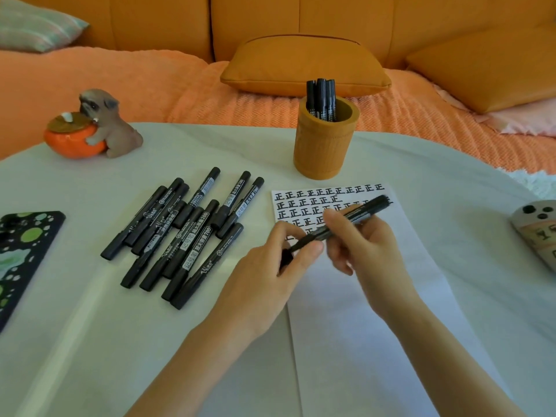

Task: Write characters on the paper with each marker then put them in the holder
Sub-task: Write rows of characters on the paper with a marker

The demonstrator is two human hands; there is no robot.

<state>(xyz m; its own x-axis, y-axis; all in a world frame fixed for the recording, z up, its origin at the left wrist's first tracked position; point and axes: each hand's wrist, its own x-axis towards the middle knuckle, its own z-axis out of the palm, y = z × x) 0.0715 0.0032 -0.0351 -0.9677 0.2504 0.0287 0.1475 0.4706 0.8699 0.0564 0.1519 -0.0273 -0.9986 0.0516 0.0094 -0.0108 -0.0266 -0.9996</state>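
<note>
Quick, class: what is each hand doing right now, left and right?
Left hand: pinching the lower end of the marker.
Right hand: gripping the same marker's barrel.

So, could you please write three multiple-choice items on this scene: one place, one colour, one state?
1. The orange cylindrical pen holder stands: A) beyond the white paper sheet's far edge; B) on the paper; C) on the floor.
2. The written characters are: A) red; B) black; C) blue.
3. The black marker over the paper is: A) lying loose; B) standing in the holder; C) held by both hands.
Answers: 1 A, it stands just past the sheet; 2 B, the rows are black ink; 3 C, the left hand grips one end, the right hand the barrel.
</note>
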